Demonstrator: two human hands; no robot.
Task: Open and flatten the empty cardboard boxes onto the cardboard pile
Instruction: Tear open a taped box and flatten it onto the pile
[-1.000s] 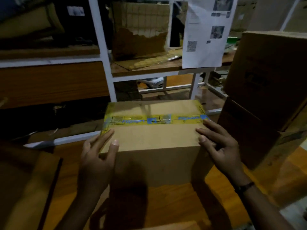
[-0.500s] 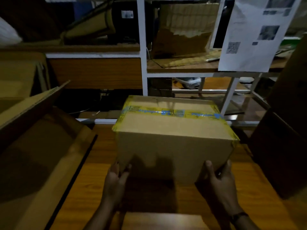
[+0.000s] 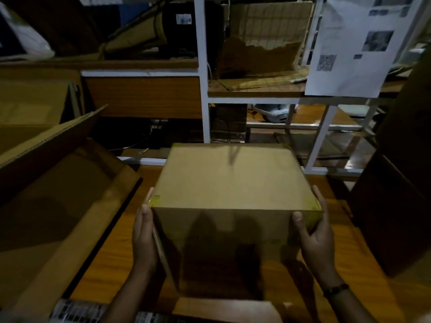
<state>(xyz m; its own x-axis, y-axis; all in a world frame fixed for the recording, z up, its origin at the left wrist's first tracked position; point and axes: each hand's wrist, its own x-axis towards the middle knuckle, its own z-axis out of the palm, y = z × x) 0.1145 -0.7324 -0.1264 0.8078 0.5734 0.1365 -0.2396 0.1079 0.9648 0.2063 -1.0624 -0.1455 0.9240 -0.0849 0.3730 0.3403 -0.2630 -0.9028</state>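
Dim storeroom: white metal shelving [image 3: 201, 66] across the back, with a torn sheet of cardboard [image 3: 263, 43] propped on its upper board and a printed paper sheet [image 3: 349, 54] hanging from the frame at the right. Below, an orange-brown wooden table top [image 3: 112, 259]. On its left, a large open carton [image 3: 58, 206] lying with flaps spread. On its right, dark cartons [image 3: 391, 217] stacked at the edge of view. At the bottom edge, a flat piece of cardboard [image 3: 224, 308], just below the box.

In the middle, held between both hands, the cardboard box [image 3: 231, 178]: closed, plain top face toward the camera, yellow tape [image 3: 155, 199] showing only at its 2 near corners. Near face in deep shadow and lower edge hard to make out, so cannot tell whether resting on the table or lifted clear of it.

Left hand [image 3: 144, 238] pressed flat against the box's left side, fingers straight and pointing away along it, thumb lying at the near left corner. Right hand [image 3: 317, 236] clasping the near right corner, thumb on the near face, fingers wrapped onto the right side, with a dark band [image 3: 335, 289] on that wrist. Both hands at the near end of the box, opposite each other, the box's full width between them.
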